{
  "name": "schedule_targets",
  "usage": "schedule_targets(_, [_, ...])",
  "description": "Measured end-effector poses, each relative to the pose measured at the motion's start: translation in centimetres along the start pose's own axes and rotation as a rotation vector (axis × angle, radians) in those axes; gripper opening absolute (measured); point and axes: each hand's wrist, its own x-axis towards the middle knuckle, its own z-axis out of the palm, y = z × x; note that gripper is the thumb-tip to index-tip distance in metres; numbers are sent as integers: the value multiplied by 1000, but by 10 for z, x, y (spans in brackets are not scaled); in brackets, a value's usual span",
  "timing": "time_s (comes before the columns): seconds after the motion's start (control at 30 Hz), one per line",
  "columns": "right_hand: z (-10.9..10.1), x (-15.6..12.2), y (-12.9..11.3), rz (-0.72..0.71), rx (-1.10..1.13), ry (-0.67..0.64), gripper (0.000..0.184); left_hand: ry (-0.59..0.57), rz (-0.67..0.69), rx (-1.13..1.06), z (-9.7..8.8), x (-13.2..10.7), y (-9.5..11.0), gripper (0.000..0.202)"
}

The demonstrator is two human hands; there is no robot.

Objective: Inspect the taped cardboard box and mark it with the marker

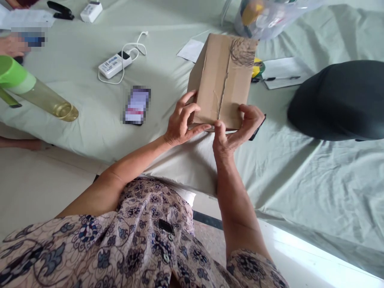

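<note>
A brown cardboard box (210,80) is in front of me over the cloth-covered table, its top seam running away from me and dark scribbles at its far right corner. My left hand (183,120) grips its near left corner, fingers on the left side and thumb along the near edge. At the near right corner, my right hand (235,130) holds the box, thumb at the seam's near end and fingers bent against the right side. The underside of the box is hidden. A dark object (257,130) shows partly behind my right hand.
Left of the box lie a phone (137,105), a white power bank (115,66) with cable and a green-capped bottle (39,90). A black cap (339,100), paper with a pen (285,74) and a plastic bag (267,18) are rightward. Another person's hand (12,46) is far left.
</note>
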Motion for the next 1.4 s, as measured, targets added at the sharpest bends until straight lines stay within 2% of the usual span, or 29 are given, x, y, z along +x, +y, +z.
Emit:
schedule_targets(0.33, [-14, 17, -11, -25, 101, -32, 67, 35, -34, -95, -5, 6, -3, 48])
schedule_targets(0.5, [-14, 21, -3, -89, 211, -6, 67, 112, 20, -242, -3, 6, -8, 58])
schedule_targets(0.63, [-4, 18, 9, -44, 265, -56, 69, 236, 96, -479, 14, 13, -32, 65])
schedule_targets(0.73, [5, 16, 15, -79, 401, -66, 60, 299, 110, -666, 27, 23, -56, 64])
schedule_targets(0.8, [8, 16, 18, -92, 402, -105, 53, 325, 89, -769, 31, 27, -66, 63])
schedule_targets(0.87, [9, 16, 19, -91, 379, -140, 52, 347, 50, -832, 30, 29, -68, 65])
schedule_targets(1.0, [7, 18, 24, -99, 354, -164, 53, 383, -43, -932, 20, 25, -57, 67])
schedule_targets(1.1, [5, 20, 27, -109, 296, -162, 56, 403, -167, -1040, 16, 23, -50, 65])
schedule_targets(1.3, [3, 21, 26, -111, 291, -158, 58, 408, -537, -1328, 17, 33, -48, 38])
schedule_targets(1.4, [4, 18, 17, -173, 294, -136, 49, 373, -667, -1436, 18, 35, -47, 27])
